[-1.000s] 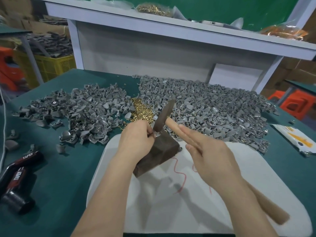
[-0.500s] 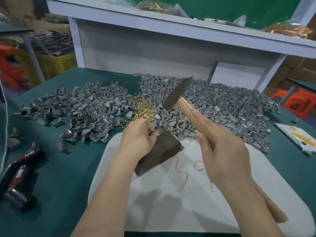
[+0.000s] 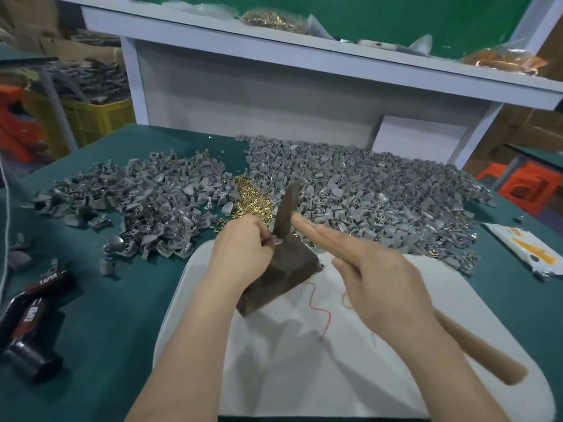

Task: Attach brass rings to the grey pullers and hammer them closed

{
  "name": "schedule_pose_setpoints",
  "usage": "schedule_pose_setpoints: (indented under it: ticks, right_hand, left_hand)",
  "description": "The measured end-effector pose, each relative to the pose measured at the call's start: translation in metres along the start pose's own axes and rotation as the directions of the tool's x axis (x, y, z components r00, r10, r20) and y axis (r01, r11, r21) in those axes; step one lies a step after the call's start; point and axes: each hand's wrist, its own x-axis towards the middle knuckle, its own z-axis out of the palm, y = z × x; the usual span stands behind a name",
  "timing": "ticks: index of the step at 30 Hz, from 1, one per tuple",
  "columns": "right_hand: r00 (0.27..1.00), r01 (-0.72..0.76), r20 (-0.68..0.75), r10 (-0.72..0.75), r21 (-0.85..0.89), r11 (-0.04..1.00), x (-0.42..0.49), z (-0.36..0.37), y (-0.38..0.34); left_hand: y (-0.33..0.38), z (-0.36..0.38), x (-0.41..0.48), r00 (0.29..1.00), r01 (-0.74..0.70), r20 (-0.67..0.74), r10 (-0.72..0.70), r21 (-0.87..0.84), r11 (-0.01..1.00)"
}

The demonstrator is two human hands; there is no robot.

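Left hand point(image 3: 243, 248) pinching puller point(image 3: 277, 240) on block point(image 3: 283, 275) | right hand point(image 3: 384, 287) gripping hammer point(image 3: 287, 210) | head sitting just over puller, handle slanting back toward right hand

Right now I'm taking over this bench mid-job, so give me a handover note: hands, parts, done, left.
Left hand pinches a small grey puller on the dark brown block.
Right hand grips the wooden-handled hammer, head down at that puller.
Loose brass rings lie between the left heap of grey pullers and the larger right heap.
Done: one puller set for striking.
Left: hammer it closed; I cannot tell which heap is finished.
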Motion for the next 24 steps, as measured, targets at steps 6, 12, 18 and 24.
schedule_pose_setpoints:
  ticks: [6, 12, 18, 24]
  right_hand:
    - [0.962, -0.227, -0.083, 0.260, 0.287, 0.931, 0.029, 0.017, 0.034]
    - [0.919, -0.393, 0.206, 0.336, 0.426, 0.815, 0.054, 0.049, 0.054]
    - [0.925, -0.367, 0.169, 0.340, 0.165, 0.915, 0.054, 0.048, 0.049]
    - [0.992, -0.117, 0.094, 0.080, 0.507, 0.854, 0.074, 0.036, -0.003]
  left_hand:
    - [0.002, 0.001, -0.001, 1.000, -0.013, -0.007, 0.013, 0.026, 1.000]
    - [0.002, 0.000, -0.001, 1.000, -0.015, -0.015, 0.015, 0.020, 1.000]
    - [0.003, 0.000, 0.001, 0.997, -0.025, -0.077, 0.018, -0.093, 0.995]
    - [0.005, 0.005, 0.002, 0.992, -0.104, -0.098, 0.085, -0.212, 0.972]
